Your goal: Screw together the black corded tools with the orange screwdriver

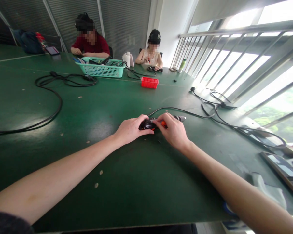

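On the green table lies a black-and-orange corded power tool, with its narrow, metal-tipped end pointing right. My left hand is closed around its black left end, thumb on the near side. My right hand is bent over the middle of the tool, thumb and fingers pinched together against the body. What lies under those right fingers is hidden. Two tiny screw-like pieces rest on the table just in front of the tool. A black cord runs from behind my hands to the right.
A red divided tray and a teal basket of tools and cables stand farther back. Black cables coil at left and right. Two people sit across the table, one with hands at a dark tool. Metal railing borders the right side.
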`<state>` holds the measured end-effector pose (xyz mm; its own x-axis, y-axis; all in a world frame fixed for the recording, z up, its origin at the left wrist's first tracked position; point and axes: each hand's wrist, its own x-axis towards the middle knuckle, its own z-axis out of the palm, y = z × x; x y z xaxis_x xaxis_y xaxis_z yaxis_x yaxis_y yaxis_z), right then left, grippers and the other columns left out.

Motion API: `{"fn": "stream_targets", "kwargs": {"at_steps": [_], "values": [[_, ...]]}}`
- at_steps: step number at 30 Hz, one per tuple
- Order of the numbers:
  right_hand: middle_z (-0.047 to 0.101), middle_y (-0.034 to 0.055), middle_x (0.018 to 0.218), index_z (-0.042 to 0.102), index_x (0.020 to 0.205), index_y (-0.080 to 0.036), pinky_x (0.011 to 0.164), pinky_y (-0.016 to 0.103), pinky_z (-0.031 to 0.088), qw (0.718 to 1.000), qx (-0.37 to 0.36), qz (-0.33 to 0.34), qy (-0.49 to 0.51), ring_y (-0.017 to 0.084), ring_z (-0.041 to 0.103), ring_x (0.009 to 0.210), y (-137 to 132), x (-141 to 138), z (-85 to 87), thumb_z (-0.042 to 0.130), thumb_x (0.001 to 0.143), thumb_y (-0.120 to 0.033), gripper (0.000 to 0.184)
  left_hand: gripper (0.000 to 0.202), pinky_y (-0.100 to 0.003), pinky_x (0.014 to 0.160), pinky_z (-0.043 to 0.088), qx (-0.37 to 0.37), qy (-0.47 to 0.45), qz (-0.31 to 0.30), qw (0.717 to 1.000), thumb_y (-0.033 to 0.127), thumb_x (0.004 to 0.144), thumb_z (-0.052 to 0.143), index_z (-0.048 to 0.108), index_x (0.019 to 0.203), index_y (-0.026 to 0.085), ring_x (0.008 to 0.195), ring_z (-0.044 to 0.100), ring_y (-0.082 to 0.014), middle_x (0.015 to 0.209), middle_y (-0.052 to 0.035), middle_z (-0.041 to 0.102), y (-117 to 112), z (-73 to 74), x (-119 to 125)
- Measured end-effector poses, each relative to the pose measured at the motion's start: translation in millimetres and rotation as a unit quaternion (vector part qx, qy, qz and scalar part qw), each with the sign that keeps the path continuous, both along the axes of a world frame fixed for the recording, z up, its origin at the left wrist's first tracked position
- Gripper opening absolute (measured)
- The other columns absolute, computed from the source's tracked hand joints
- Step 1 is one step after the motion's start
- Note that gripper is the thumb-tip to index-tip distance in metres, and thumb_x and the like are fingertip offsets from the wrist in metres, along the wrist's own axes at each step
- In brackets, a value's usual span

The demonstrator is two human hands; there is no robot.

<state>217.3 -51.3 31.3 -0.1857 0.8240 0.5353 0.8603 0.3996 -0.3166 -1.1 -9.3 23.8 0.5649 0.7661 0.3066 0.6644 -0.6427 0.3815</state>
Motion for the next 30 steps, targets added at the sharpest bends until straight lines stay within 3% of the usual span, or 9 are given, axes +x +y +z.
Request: {"fn": "stream_targets", "kwargs": {"at_steps": [8,16,20,25,30], "values": [[0.071,0.0029,0.096,0.057,0.095,-0.024,0.063,0.029,0.04,1.0,-0.001,-0.009,0.022,0.018,0.064,0.077,1.1,-6.5,-2.4,0.054,0.103,-0.047,0.024,0.057,-0.032,0.075,0.051,-0.001,0.005,0.0,1.0,0.07,0.091,0.066,0.054,0.128,0.028,0.101,0.075,-0.0292,0.116,-0.0021,0.076,-0.1,-0.4,0.0],[0.068,0.0038,0.098,0.062,0.094,-0.022,0.06,0.027,0.038,0.998,0.03,0.003,-0.047,0.015,0.061,0.075,0.3,-3.3,-1.7,0.048,0.106,-0.046,0.031,0.056,-0.031,0.073,0.05,0.003,0.017,0.008,1.0,0.07,0.091,0.065,0.055,0.128,0.028,0.099,0.075,-0.0284,0.113,-0.0015,0.077,-2.4,1.2,0.2],[0.069,0.0065,0.113,0.069,0.098,-0.022,0.059,0.027,0.041,0.99,0.049,0.035,-0.128,0.014,0.064,0.079,-1.5,3.8,-1.8,0.043,0.108,-0.043,0.036,0.056,-0.031,0.071,0.05,0.012,0.021,0.023,0.999,0.071,0.093,0.061,0.057,0.129,0.029,0.097,0.075,-0.029,0.111,-0.0016,0.078,-2.1,0.2,-0.1],[0.068,0.0089,0.125,0.069,0.124,-0.023,0.063,0.028,0.05,0.984,0.059,0.059,-0.16,0.018,0.069,0.091,-6.9,10.8,-1.0,0.042,0.108,-0.038,0.034,0.049,-0.031,0.07,0.05,0.006,0.014,0.045,0.999,0.067,0.1,0.052,0.058,0.131,0.03,0.096,0.075,-0.0277,0.111,-0.0025,0.077,-0.4,-1.4,-0.3],[0.069,0.0084,0.119,0.07,0.117,-0.022,0.075,0.03,0.055,0.978,0.005,0.155,-0.138,0.018,0.07,0.096,-17.1,2.2,5.8,0.049,0.106,-0.037,0.028,0.044,-0.035,0.079,0.054,0.017,-0.004,0.049,0.999,0.058,0.099,0.06,0.06,0.13,0.028,0.106,0.07,-0.0286,0.12,-0.0055,0.074,4.8,-6.1,-2.6]]}}
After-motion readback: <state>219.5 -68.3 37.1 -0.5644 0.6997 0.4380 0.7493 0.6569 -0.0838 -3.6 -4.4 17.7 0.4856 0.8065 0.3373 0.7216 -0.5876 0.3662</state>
